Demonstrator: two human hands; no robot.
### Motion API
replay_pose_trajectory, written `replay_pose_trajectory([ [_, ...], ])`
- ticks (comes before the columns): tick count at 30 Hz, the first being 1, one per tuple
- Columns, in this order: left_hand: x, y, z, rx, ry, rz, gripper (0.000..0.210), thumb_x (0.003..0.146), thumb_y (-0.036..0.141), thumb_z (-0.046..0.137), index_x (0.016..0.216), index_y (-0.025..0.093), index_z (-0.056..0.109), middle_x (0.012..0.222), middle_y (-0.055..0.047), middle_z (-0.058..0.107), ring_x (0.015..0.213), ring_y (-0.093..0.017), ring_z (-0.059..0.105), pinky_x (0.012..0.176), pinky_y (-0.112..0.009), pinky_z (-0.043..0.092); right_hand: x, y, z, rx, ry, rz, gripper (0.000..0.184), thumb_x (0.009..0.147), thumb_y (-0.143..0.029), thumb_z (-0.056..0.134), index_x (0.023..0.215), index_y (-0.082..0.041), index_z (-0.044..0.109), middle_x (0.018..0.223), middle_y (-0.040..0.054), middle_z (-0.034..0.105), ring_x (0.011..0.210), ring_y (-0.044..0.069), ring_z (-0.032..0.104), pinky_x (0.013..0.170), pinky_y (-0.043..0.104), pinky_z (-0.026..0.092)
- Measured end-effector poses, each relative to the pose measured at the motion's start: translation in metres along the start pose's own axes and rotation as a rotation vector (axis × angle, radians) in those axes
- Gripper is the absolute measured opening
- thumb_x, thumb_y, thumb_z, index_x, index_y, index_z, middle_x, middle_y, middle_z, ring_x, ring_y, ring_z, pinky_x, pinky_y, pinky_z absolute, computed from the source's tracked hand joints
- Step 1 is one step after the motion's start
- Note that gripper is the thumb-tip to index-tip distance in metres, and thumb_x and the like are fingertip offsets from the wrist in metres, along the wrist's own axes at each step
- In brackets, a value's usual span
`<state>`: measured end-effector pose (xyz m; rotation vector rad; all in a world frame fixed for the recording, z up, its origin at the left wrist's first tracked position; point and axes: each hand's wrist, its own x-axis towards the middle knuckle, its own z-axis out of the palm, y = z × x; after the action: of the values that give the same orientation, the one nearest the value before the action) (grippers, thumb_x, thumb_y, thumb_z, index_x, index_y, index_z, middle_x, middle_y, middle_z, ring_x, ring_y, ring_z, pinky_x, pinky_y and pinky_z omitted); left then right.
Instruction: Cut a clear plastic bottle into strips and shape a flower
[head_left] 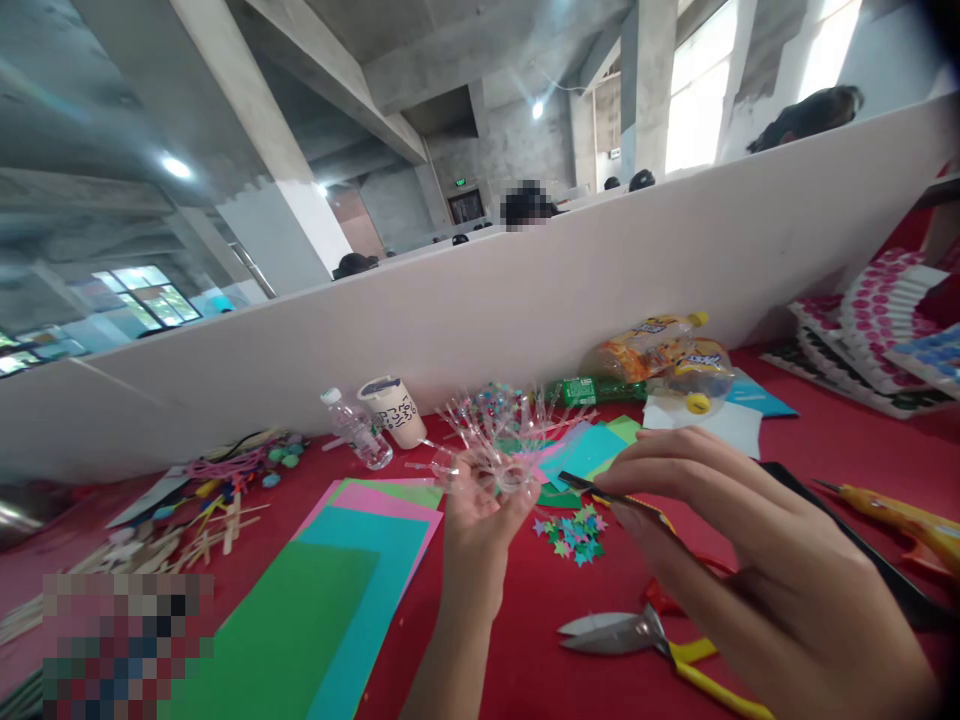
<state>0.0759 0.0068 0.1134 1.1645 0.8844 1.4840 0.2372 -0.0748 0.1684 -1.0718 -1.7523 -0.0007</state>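
My left hand [478, 525] is raised above the table, its fingers closed around a clear plastic bottle piece [504, 455]. The piece is cut into many thin strips that fan outward. My right hand [750, 560] pinches a slim black tool, apparently tweezers [579, 483], between thumb and fingers. Its tip points left, close to the cut bottle piece but apart from it. Small coloured paper stars [574, 535] lie in a pile beneath, between the hands. Scissors [611, 633] with yellow-and-red handles lie with blades apart, partly hidden by my right hand.
Coloured paper sheets [300, 620] lie left on the red table. A small bottle [361, 435], a white cup [397, 412] and drink bottles [652, 345] stand or lie along the white partition [480, 310]. Craft sticks [217, 525] are far left; a yellow glue gun [900, 520] lies right.
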Motion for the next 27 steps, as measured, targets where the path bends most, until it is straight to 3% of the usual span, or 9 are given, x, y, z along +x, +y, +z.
replay_pose_trajectory([
  [16, -0.0029, 0.0063, 0.0025, -0.060, -0.028, -0.099, 0.034, 0.060, 0.024, 0.076, 0.085, 0.021, 0.054, 0.083, 0.002, 0.062, 0.078, -0.014, 0.062, 0.078, -0.029, 0.051, -0.0011, -0.0003, 0.0025, 0.007, 0.023, 0.014, 0.020, 0.086, -0.014, 0.048, 0.099, -0.026, 0.056, 0.095, 0.0046, 0.061, 0.087, 0.020, 0.059, 0.069, 0.032, 0.048],
  [23, -0.0022, 0.0022, 0.0035, -0.045, -0.020, -0.032, 0.034, 0.062, 0.021, 0.075, 0.085, 0.021, 0.051, 0.083, 0.002, 0.061, 0.078, -0.014, 0.061, 0.077, -0.029, 0.052, -0.0022, -0.0009, -0.0013, 0.021, 0.019, -0.014, 0.022, 0.083, -0.011, 0.049, 0.100, -0.025, 0.056, 0.096, 0.0057, 0.061, 0.089, 0.020, 0.059, 0.068, 0.031, 0.049],
  [27, -0.0029, -0.0021, 0.0055, 0.032, 0.058, 0.039, 0.040, 0.062, 0.022, 0.075, 0.091, 0.023, 0.048, 0.085, 0.001, 0.060, 0.080, -0.015, 0.063, 0.077, -0.031, 0.052, -0.0032, -0.0045, -0.0018, 0.022, 0.056, -0.008, 0.024, 0.083, -0.011, 0.050, 0.101, -0.026, 0.056, 0.094, 0.0054, 0.060, 0.086, 0.020, 0.059, 0.065, 0.031, 0.049],
])
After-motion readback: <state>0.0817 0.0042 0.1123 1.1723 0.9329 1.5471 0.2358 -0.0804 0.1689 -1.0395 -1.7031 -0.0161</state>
